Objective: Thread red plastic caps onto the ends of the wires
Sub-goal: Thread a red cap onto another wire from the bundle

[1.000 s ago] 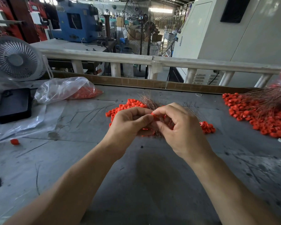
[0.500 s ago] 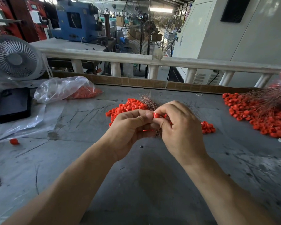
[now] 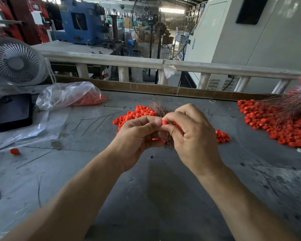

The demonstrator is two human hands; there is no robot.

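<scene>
we have both hands raised just above the grey table [image 3: 146, 197], meeting in the middle. our right hand [image 3: 196, 136] pinches one red cap [image 3: 165, 122] between thumb and forefinger, the other fingers curled under, and what else they hold we cannot tell. our left hand [image 3: 137, 136] is curled round a bundle of thin copper-coloured wires [image 3: 159, 110], whose far ends fan out above the fingers while the near ends poke out below at the palm. the left thumb presses up against the cap, probably to steady it while a wire end is fed in; whether a wire is already through the hole is too small to see.

the loose caps [image 3: 137, 113] lie in a heap just behind our hands, close enough to take the next one without reaching, and a few more sit just right of the right hand. holding the bundle in one fist seems meant to keep the wires sorted and their ends within a finger's reach.

far to the right lies a pile of capped wires [image 3: 276, 124], caps toward us and wires sweeping back, likely the finished work kept well apart from the supply. on the left are a plastic bag [image 3: 68, 94] with more caps in it, a black case [image 3: 14, 112], a small fan [image 3: 16, 63], and one stray cap [image 3: 14, 151] near the table's left side.

we judge the task well under way, with many caps left to fit.
</scene>
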